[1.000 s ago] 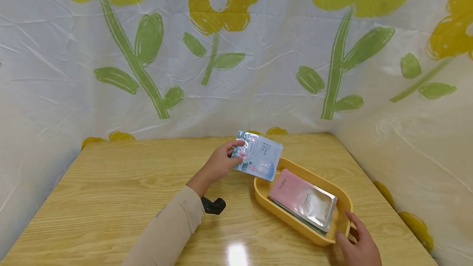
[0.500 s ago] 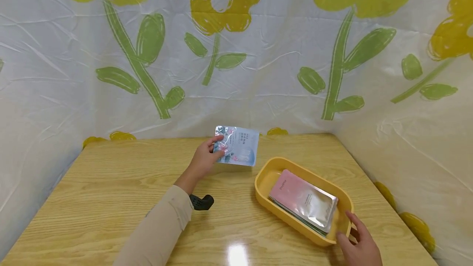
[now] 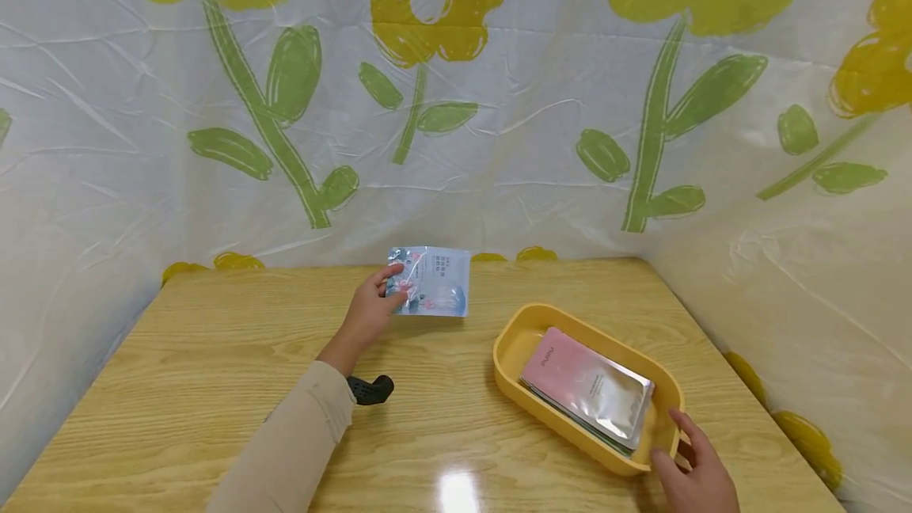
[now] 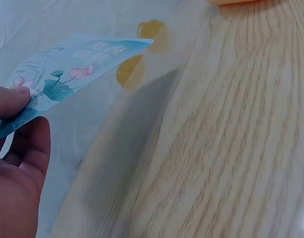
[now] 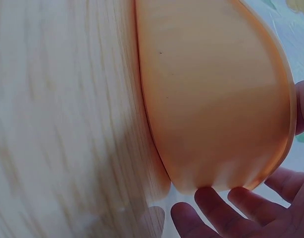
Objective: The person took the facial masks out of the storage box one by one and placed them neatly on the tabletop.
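My left hand [image 3: 369, 305] pinches a light-blue face mask packet [image 3: 443, 283] by its left edge, thumb on top and fingers beneath. The packet, printed with pink lotus flowers, is held above the table's far part; in the left wrist view its shadow falls on the wood below. At the right stands a yellow oval tray [image 3: 530, 410], holding a stack of packets with a pink and silver packet [image 3: 587, 386] on top. My right hand [image 3: 698, 469] holds the tray's near right end, and in the right wrist view its fingers [image 5: 216, 210] lie against the outer wall.
The wooden table [image 3: 235, 339] carries the tray on its right side. A white curtain [image 3: 527, 117] with yellow flowers rises behind the table and along both sides. A black strap piece [image 3: 372, 390] shows at the left wrist.
My left hand has carried the blue packet leftward, from above the tray's far left end to above the table. The right hand and the tray have stayed in place.
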Demonstrator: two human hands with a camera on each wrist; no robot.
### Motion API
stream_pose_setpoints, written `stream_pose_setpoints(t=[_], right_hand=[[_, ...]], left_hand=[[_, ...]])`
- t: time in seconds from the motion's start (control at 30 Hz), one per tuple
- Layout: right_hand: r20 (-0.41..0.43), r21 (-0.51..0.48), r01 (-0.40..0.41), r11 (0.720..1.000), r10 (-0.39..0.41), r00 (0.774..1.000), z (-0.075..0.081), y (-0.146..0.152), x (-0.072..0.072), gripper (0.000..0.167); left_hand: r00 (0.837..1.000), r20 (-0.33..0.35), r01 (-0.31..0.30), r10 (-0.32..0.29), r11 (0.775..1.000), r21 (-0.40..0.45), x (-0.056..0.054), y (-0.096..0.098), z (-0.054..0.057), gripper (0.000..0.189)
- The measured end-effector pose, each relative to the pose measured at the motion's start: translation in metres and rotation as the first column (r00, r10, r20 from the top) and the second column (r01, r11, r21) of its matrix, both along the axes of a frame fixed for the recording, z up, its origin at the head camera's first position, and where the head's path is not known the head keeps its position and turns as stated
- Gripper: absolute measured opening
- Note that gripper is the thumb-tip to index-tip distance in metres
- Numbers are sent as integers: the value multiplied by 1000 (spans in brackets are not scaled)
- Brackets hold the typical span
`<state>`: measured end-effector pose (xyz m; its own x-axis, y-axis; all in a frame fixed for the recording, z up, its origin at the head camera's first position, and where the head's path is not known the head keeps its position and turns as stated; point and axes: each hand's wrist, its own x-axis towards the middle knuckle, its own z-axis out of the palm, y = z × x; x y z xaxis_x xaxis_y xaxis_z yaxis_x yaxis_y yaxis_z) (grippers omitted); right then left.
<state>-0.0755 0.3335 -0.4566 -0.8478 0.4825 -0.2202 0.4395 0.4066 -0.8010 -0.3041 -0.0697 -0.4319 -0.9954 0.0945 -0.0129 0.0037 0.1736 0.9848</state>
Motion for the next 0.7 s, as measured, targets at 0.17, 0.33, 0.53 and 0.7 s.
stream_pose_setpoints(t=[0.17, 0.33, 0.53, 0.7], right_hand=[[9, 1, 9, 1000, -9, 1000, 1, -1, -1, 72], [9, 4, 20, 1000, -20, 1000, 0, -1, -1, 72], [11, 1, 11, 1000, -11, 1000, -2, 0, -1, 73], [-9, 27, 20, 999, -20, 1000, -2, -1, -1, 70]], left_hand=[[1000, 11, -28, 28, 999, -24, -3, -12, -5, 48], [999, 14, -39, 40, 998, -58, -8, -23, -11, 47], [999, 22, -47, 50, 993, -112, -13, -34, -22, 49], [999, 14, -44, 45, 993, -107, -16, -38, -28, 56]])
